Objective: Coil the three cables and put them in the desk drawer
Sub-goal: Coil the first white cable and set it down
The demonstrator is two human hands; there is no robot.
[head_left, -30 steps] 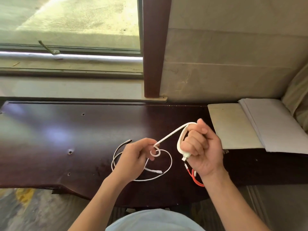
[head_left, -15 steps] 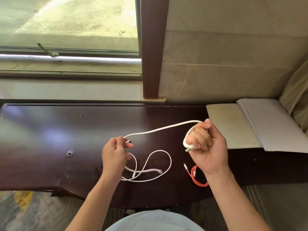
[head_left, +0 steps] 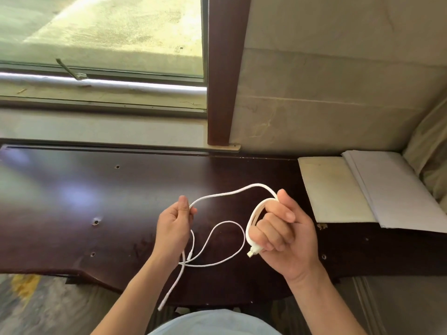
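My right hand [head_left: 283, 233] grips a flat loop of a white cable [head_left: 252, 217] above the dark desk [head_left: 72, 201], with the cable's plug [head_left: 252, 251] poking out below the fingers. From that loop the cable arcs left to my left hand [head_left: 174, 223], which pinches it between thumb and fingers. Below my left hand a loose end hangs down past the desk's front edge to a tip [head_left: 160, 307]. A thin white cable [head_left: 227, 240] lies in an open loop on the desk between my hands. The red cable is hidden behind my right hand.
A cream pad [head_left: 331, 189] and a stack of white paper [head_left: 396, 189] lie on the desk's right end. A window sill [head_left: 96, 128] and a brown post [head_left: 222, 93] stand behind the desk. Small screw holes [head_left: 96, 222] mark the desk top.
My left hand has slid along the white cable and its free end now hangs past the desk edge. My right hand has dropped lower and now covers the red cable.
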